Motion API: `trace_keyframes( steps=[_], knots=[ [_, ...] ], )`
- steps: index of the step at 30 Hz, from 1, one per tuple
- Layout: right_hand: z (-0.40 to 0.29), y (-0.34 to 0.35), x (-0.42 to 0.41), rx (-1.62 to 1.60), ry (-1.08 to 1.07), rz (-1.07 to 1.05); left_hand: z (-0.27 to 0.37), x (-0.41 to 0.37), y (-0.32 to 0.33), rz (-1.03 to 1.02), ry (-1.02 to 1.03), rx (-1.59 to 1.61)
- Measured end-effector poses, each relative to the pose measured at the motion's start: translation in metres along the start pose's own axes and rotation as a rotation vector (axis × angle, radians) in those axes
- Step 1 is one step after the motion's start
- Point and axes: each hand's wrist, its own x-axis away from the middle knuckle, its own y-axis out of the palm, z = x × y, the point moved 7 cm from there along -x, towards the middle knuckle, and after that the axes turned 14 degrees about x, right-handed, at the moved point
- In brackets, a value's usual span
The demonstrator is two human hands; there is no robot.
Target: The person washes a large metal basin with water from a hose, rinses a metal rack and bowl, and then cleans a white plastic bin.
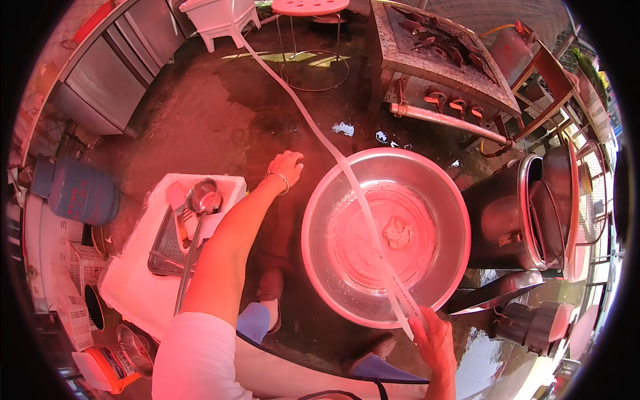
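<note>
My right hand point(433, 340) grips a pale translucent hose point(320, 131) near the front rim of a large metal basin point(325, 295). The hose runs across the basin from the far side and doubles back at my fingers. Inside the basin are shallow water and a crumpled lump of cloth-like material point(398, 232); what it is exactly I cannot tell. My left hand point(286, 169), with a bracelet on the wrist, hovers over the wet floor left of the basin, holding nothing, fingers loosely bent. Under that forearm, a metal ladle point(204, 195) lies on a white foam box point(132, 280).
A dark perforated tray point(156, 250) with utensils rests on the foam box. A gas stove point(450, 95) stands at far right, a blue gas cylinder point(82, 190) at left. Metal pots point(500, 220) crowd the basin's right. A round stool point(310, 6) and a plastic tub point(217, 17) stand beyond.
</note>
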Motion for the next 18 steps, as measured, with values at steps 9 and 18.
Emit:
trace_keyframes(
  steps=[9, 18],
  knots=[
    [0.021, 0.014, -0.108, 0.217, -0.066, -0.030, 0.079, -0.130, 0.053, 0.044, 0.211, 0.143],
    [-0.035, -0.053, -0.359, 0.830, -0.518, 0.420, 0.068, -0.164, 0.020, -0.047, 0.280, 0.076]
  ],
)
